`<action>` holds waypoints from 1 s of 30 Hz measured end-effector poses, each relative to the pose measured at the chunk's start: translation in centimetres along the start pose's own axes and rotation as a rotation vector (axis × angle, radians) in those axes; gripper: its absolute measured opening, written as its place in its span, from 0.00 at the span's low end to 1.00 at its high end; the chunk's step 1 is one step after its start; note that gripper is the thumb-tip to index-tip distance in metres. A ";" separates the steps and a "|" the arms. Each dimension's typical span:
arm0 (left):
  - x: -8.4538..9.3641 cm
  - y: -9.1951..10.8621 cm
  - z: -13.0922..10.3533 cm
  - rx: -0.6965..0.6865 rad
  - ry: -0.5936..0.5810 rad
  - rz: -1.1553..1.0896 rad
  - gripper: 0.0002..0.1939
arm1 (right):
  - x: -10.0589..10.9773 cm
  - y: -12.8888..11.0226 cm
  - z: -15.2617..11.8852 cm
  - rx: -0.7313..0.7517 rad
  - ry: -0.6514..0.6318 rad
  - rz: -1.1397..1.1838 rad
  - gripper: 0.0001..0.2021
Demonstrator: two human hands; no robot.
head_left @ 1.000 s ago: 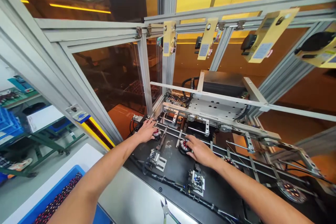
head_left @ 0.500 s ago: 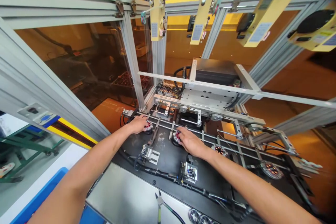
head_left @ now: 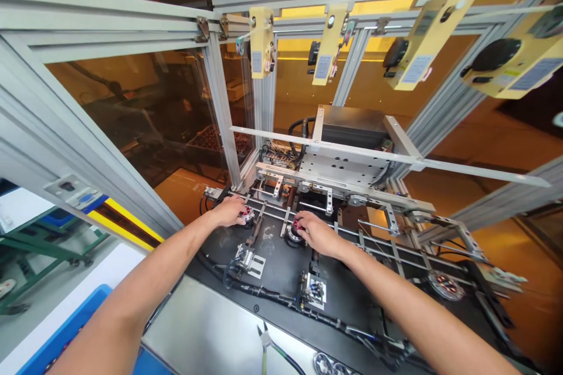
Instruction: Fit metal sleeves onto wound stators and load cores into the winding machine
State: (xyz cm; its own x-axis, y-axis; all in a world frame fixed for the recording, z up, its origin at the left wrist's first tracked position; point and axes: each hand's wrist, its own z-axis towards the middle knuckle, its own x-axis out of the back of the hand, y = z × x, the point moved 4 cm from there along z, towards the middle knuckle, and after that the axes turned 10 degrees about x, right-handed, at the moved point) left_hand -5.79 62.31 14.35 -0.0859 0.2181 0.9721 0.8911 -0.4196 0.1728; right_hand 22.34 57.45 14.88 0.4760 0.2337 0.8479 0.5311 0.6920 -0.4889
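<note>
My left hand (head_left: 229, 211) reaches to the leftmost station on the black machine bed. Its fingers are closed on the edge of a round motor stator (head_left: 248, 214) with red windings. My right hand (head_left: 317, 231) is at the second station, thumb and fingers curled over another red-wound stator (head_left: 296, 226). This one sits at a dark round holder (head_left: 294, 239), and the fingertips partly hide it. Whether either stator is lifted clear of its holder cannot be made out. Farther right, a copper-coloured round stator (head_left: 446, 285) rests in its own holder.
Metal rails (head_left: 272, 206) and wire-guide arms (head_left: 325, 196) run behind the stations. Small brackets (head_left: 314, 292) and a black cable (head_left: 264, 288) lie nearer me. Side cutters (head_left: 264, 341) rest on the metal front plate (head_left: 206, 322). A blue bin (head_left: 83, 316) stands at lower left. Yellow tensioners (head_left: 325, 50) hang above.
The view has shifted slightly. Both hands stay at the same two stations, with small finger movements. My right forearm now covers the third station's stator, visible before.
</note>
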 end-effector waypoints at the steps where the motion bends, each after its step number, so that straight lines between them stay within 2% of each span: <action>1: 0.2 0.2 -0.1 0.009 0.024 -0.013 0.17 | 0.7 -1.0 -0.3 -0.012 0.045 0.025 0.06; 4: 1.1 0.7 -0.5 0.056 0.113 -0.074 0.17 | 2.7 -5.3 -2.3 -0.024 0.165 0.116 0.08; 6: 2.1 1.1 -2.1 0.095 0.196 -0.137 0.15 | 3.0 -8.9 -4.8 -0.017 0.197 0.180 0.09; 8: 3.0 1.7 -5.5 0.135 0.296 -0.215 0.12 | 1.8 -12.3 -7.9 -0.014 0.197 0.249 0.08; 11: 2.8 3.5 -13.6 0.186 0.402 -0.321 0.13 | -2.6 -16.1 -12.0 0.030 0.155 0.340 0.04; 13: 0.8 5.3 -19.2 0.210 0.399 -0.358 0.13 | -7.0 -17.8 -13.4 0.116 0.055 0.257 0.07; 15: -2.8 7.2 -23.3 0.209 0.341 -0.357 0.10 | -11.7 -18.7 -13.0 0.199 -0.040 0.128 0.07; 16: -4.9 7.9 -24.6 0.206 0.314 -0.342 0.09 | -14.0 -19.0 -12.3 0.222 -0.059 0.089 0.06; 19: -11.4 9.1 -26.0 0.250 0.316 -0.256 0.11 | -19.5 -19.4 -9.0 0.294 -0.101 -0.044 0.02; 21: -14.6 9.1 -25.9 0.288 0.358 -0.197 0.11 | -21.5 -19.6 -7.2 0.320 -0.111 -0.135 0.02; 22: -15.7 9.1 -25.9 0.295 0.376 -0.176 0.12 | -21.9 -19.7 -6.8 0.323 -0.106 -0.175 0.03; 24: -16.8 8.7 -26.1 0.281 0.401 -0.150 0.12 | -21.0 -19.8 -7.4 0.317 -0.070 -0.237 0.03; 26: -15.7 8.3 -26.4 0.244 0.413 -0.138 0.12 | -17.7 -19.4 -9.7 0.294 0.001 -0.284 0.07; 28: -12.4 8.6 -25.9 0.189 0.441 -0.133 0.11 | -12.1 -17.5 -13.5 0.242 0.091 -0.330 0.11; 30: -7.1 10.3 -23.5 0.083 0.505 -0.135 0.11 | -4.9 -13.8 -18.0 0.146 0.164 -0.391 0.14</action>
State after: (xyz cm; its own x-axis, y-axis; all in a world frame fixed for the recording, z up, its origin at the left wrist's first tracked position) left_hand -6.43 35.73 12.91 -0.3882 -0.1949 0.9007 0.8877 -0.3418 0.3086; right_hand 25.28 34.44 13.74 0.3706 -0.1677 0.9135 0.5941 0.7989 -0.0944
